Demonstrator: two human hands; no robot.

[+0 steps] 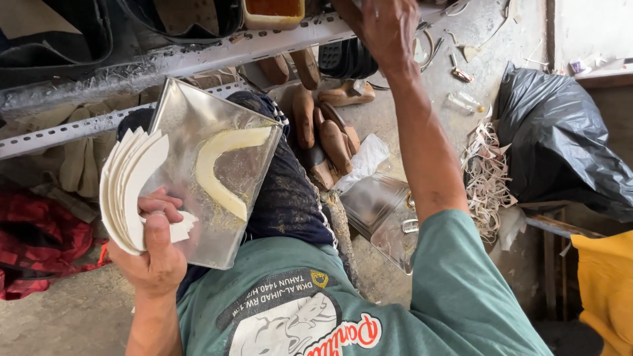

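1. Lying flat at the centre of a square shiny metal plate (191,118) propped on the lap: one cream curved crescent-shaped stiffener piece (221,168), glue-smeared by the look of the yellowish streaks around it (a judgement only).
2. At 9 o'clock from it, clamped in the left hand (155,254): a fanned stack of white curved pieces (128,188), seemingly not yet laid down, so most of the work apparently left.
3. Up at 1 o'clock, reaching to the grey metal shelf rail (198,56): the right hand (386,26); fingers cut off by the frame edge, grip impossible to tell.
4. Further out at 3 o'clock: brown wooden shoe lasts (323,128), a black plastic bag (560,138).
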